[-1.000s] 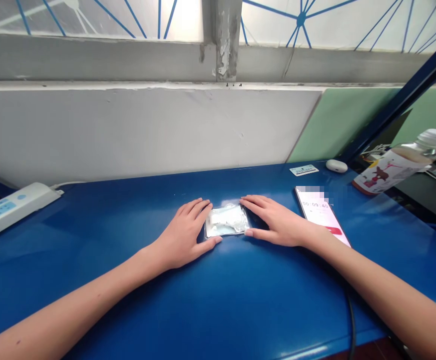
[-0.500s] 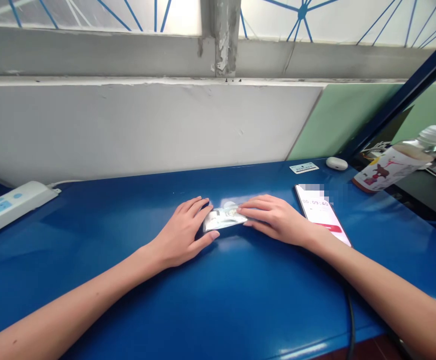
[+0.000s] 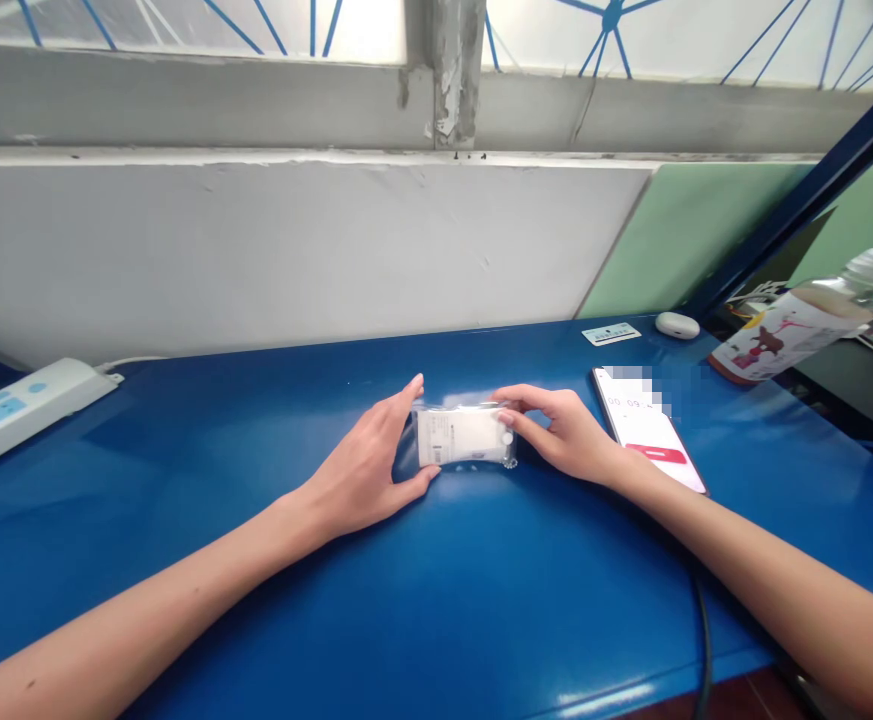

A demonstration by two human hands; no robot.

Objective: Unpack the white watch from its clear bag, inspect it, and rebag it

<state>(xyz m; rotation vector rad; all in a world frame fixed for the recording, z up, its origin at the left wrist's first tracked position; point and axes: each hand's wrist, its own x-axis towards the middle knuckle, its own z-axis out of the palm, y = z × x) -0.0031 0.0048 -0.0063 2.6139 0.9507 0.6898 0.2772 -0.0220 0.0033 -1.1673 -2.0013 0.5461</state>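
A clear plastic packet (image 3: 470, 437) with a white, printed insert lies in front of me, its printed label towards its left end. At its upper right corner, my right hand (image 3: 560, 430) pinches the plastic between thumb and fingers. Around the left end is my left hand (image 3: 368, 455), with thumb and fingers spread apart. The left thumb tip touches the packet's lower left corner, while the fingertips stand above its upper left edge.
A phone (image 3: 650, 435) with a timer lies right of my right hand. Behind it are a small card (image 3: 611, 334) and a white earbud case (image 3: 677, 326). A drink bottle (image 3: 796, 325) stands far right; a power strip (image 3: 27, 410) lies left on the blue table (image 3: 436, 600).
The packet has turned from a shiny face to its white, labelled face. My right hand has gone from flat fingers to a pinch, and my left fingers have lifted and straightened.
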